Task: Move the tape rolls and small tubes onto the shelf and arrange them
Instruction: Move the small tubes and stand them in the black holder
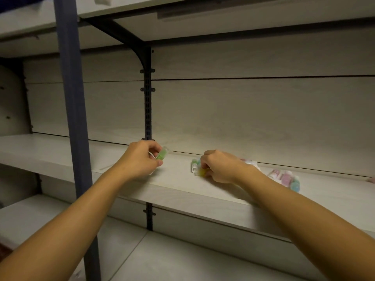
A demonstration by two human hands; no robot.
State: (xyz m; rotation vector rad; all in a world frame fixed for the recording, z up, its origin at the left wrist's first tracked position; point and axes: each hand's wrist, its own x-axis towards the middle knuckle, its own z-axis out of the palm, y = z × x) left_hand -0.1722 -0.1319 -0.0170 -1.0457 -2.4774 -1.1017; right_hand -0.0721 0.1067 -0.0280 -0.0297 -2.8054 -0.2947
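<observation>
My left hand (142, 159) grips a small green tube (161, 155) with a clear cap, held tilted just above the pale shelf (182, 191). My right hand (221, 166) pinches a small yellow tube (200, 172) that lies on the shelf. Touching it on the left lies a green-and-white tube (194, 164). Behind my right wrist a white-capped tube (250, 162) shows in part. A cluster of pink and blue tubes (288, 180) lies further right on the same shelf. No tape roll is clearly visible.
A dark slotted upright (148, 110) with a bracket runs down the back wall behind my left hand. A blue-grey post (73, 110) stands in front at the left. Another shelf (203, 25) hangs above, and a lower shelf (182, 258) lies beneath.
</observation>
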